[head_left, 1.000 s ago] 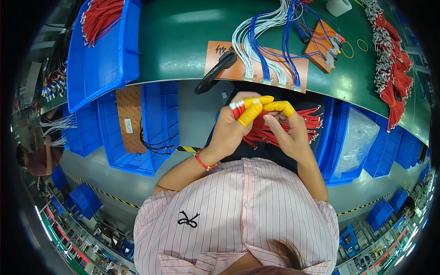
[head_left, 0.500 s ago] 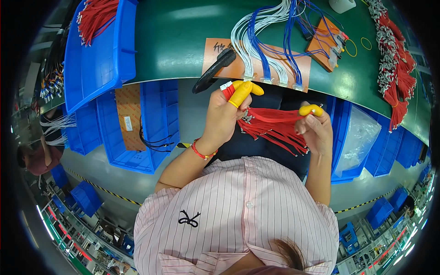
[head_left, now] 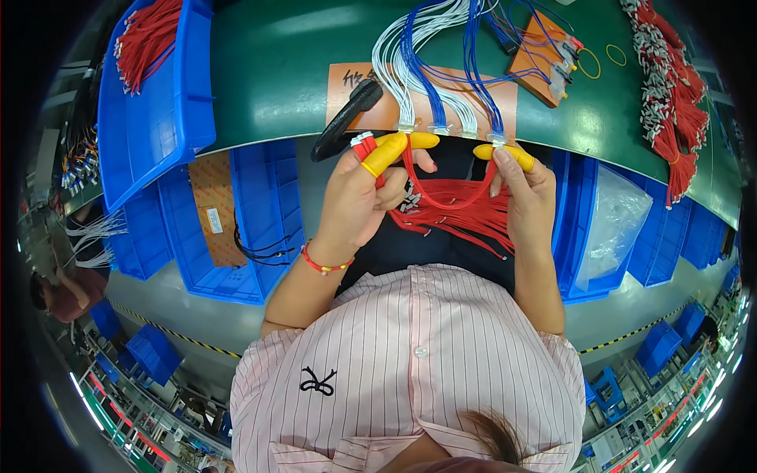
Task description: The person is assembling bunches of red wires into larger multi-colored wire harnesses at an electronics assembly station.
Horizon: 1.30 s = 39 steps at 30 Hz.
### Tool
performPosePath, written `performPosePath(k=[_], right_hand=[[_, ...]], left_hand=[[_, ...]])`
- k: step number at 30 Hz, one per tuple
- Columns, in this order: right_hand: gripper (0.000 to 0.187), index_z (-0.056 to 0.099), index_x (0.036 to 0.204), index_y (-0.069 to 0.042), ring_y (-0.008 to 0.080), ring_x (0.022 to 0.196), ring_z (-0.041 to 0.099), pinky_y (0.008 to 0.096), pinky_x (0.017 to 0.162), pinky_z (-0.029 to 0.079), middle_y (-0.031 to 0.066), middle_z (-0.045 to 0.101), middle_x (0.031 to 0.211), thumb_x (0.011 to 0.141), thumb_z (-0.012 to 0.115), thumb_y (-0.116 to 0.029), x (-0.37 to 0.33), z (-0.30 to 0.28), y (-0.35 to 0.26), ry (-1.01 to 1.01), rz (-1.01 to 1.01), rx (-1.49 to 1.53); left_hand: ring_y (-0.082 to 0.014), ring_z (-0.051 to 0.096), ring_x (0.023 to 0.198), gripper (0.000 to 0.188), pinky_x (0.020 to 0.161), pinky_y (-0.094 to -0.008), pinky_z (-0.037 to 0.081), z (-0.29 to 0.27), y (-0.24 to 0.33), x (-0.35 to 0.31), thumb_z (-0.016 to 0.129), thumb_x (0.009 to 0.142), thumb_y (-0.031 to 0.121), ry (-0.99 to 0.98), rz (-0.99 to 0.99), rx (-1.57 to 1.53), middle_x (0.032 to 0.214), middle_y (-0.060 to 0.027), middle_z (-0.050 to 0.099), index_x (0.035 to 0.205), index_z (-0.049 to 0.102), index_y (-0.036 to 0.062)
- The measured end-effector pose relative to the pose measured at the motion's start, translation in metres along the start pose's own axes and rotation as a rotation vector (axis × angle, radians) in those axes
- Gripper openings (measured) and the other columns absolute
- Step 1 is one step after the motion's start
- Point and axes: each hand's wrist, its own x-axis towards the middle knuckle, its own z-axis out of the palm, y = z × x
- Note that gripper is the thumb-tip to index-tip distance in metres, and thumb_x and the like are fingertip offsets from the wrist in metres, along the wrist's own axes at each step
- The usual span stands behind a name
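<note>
My left hand (head_left: 351, 197), with yellow covers on thumb and finger, is closed around several red cables whose white plugs (head_left: 362, 139) stick out above the fist. Its thumb and finger also pinch one end of a single red cable (head_left: 451, 206) beneath a clear connector on white wires (head_left: 406, 118). That cable hangs in a U across to my right hand (head_left: 528, 189). There, thumb and yellow-covered finger pinch its other end at the connector of the blue wires (head_left: 493, 110). More red cables (head_left: 473, 217) lie in a bundle on my lap.
An orange board (head_left: 343, 98) with a black handle-like piece (head_left: 347, 118) is at the green table's (head_left: 276, 79) edge. A blue bin (head_left: 150, 118) stands left; more bins (head_left: 623, 229) sit below. Right are an orange block (head_left: 536, 63) and red cable bundles (head_left: 670, 94).
My right hand has come up and inward to the blue wires' connector, bending the stretched red cable into a U. My left hand has moved slightly left, its fingertips at the white wires' connector.
</note>
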Motion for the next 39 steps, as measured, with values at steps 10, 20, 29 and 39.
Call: performPosePath(k=[10,20,29,39], right_hand=[[0.023,0.069,0.103,0.002,0.0042,0.058,0.049,0.0188,0.055,0.04,0.0073,0.07,0.089,0.093,0.062,-0.017,-0.002,0.007,0.004,0.063,0.162,0.361],[0.016,0.068,0.099,0.001,0.0108,0.09,0.058,0.0271,0.083,0.046,0.0033,0.064,0.091,0.093,0.061,-0.012,-0.002,-0.016,0.037,-0.185,0.013,-0.361],[0.016,0.063,0.089,0.0,0.0296,0.079,0.055,0.0375,0.07,0.045,0.0121,0.056,0.082,0.077,0.072,-0.006,-0.001,0.02,0.056,-0.359,-0.401,-0.757],[0.011,0.059,0.097,0.0,0.0129,0.086,0.06,0.027,0.082,0.048,0.0045,0.063,0.092,0.089,0.064,-0.003,-0.004,-0.004,0.052,-0.285,0.093,-0.085]], left_hand=[[-0.0004,0.027,0.047,0.045,0.042,-0.0166,0.021,-0.005,-0.006,-0.013,0.034,0.102,0.023,0.068,-0.019,0.026,0.109,-0.0187,0.063,0.128,0.048,-0.0104],[-0.0002,0.028,0.049,0.035,0.045,-0.0196,0.021,0.01,0.002,0.006,0.045,0.101,0.025,0.051,0.009,0.13,0.071,0.0024,0.054,0.105,0.063,-0.0039],[-0.0095,0.054,0.07,0.028,0.068,-0.0253,0.045,0.006,-0.018,0.012,0.049,0.1,0.022,0.068,0.141,0.048,0.078,-0.0055,0.061,0.101,0.063,-0.0027],[-0.0052,0.026,0.045,0.042,0.042,-0.0222,0.023,0.009,-0.033,-0.032,0.038,0.104,0.032,-0.18,-0.273,-0.263,0.056,0.0048,0.032,0.08,0.053,0.002]])
